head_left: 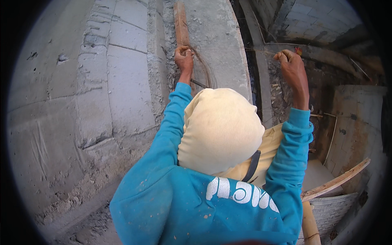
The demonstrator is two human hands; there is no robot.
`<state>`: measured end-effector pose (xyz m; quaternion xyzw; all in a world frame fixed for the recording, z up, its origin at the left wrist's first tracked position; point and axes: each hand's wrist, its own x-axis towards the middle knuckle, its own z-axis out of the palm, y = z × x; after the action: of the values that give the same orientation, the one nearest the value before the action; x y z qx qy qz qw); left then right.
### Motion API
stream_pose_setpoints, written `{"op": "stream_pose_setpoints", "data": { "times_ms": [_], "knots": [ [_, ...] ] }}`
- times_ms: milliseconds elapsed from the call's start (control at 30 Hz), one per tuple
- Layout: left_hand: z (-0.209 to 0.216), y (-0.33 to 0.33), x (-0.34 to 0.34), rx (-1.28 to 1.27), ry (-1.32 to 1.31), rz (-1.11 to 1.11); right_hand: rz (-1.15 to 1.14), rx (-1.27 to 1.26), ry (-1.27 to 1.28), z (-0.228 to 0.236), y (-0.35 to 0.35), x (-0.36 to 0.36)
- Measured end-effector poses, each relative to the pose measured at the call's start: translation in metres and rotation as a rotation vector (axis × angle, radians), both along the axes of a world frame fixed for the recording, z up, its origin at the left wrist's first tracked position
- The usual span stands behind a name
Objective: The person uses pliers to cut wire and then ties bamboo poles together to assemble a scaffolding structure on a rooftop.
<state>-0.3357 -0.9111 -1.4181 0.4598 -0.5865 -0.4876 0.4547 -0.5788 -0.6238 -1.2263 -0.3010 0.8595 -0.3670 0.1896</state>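
Note:
Neither my left hand nor my right hand shows. Just ahead, a co-worker in a blue sweatshirt (163, 204) and a cream knitted head covering (222, 130) has their back to me. Both arms reach forward. The co-worker's left hand (184, 61) is closed in a pinch by the near end of a reddish-brown wooden strip (181, 24). Thin, hair-like strands, perhaps wire (206, 69), curve down beside it. Raised to the right, the co-worker's right hand (292, 67) pinches as well. Fine lines stretch between the two hands.
A rough grey concrete wall (53, 122) fills the left side. The strip lies along a concrete ledge (216, 32). Beyond the ledge's right edge, rubble (277, 90) lies lower down. Timber pieces (337, 179) and a grey block wall (351, 126) stand at the right.

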Motion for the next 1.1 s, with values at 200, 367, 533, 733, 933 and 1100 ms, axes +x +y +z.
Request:
{"op": "stream_pose_setpoints", "data": {
  "times_ms": [200, 367, 533, 733, 933, 1100],
  "knots": [
    [0.001, 0.009, 0.006, -0.138, -0.07, -0.061, -0.003, -0.023, 0.027, -0.001, -0.002, 0.0],
    [-0.002, 0.015, 0.006, -0.435, -0.27, -0.033, -0.003, -0.008, -0.004, -0.001, -0.002, 0.0],
    [-0.002, 0.016, 0.008, -0.645, -0.31, -0.066, -0.002, 0.011, 0.019, -0.002, -0.002, 0.0],
    [-0.008, 0.017, 0.011, -0.259, -0.081, -0.052, -0.05, 0.048, -0.07, -0.004, 0.0, -0.009],
    [-0.014, 0.006, 0.012, 0.071, 0.122, 0.003, -0.101, 0.078, -0.056, -0.017, 0.001, -0.011],
    [-0.008, 0.005, 0.011, -0.016, -0.038, -0.071, 0.075, 0.101, -0.009, -0.028, -0.001, -0.008]
  ]
}}
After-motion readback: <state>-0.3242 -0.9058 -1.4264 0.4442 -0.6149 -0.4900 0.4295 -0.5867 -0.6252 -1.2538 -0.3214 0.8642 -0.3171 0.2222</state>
